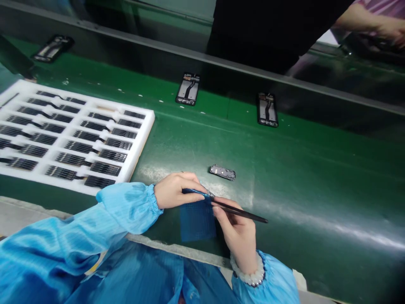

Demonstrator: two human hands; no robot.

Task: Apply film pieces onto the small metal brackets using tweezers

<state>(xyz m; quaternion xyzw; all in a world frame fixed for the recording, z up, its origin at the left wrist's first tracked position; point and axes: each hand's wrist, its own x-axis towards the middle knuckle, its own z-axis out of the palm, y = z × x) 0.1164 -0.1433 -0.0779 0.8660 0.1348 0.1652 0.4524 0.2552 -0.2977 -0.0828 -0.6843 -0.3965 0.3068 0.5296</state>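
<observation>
The right hand [237,230] grips a slim, tapered dark tool [243,212], its metallic end near the left hand [175,190], which pinches a glossy blue strip [191,191] above a thin, square-cornered blue sheet [198,223] on the smooth green worktop [316,181].

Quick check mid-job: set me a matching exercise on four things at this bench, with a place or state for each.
1. White tray
2. Beaded bracelet
3. Dark slim tool
4. Blue mat

A. Held in the fingers of the right hand
B. Lying flat, deep blue, on the green table
C. At the left of the view, filled with rows
D. Around the right wrist

Pairs: 1-C, 2-D, 3-A, 4-B
</observation>
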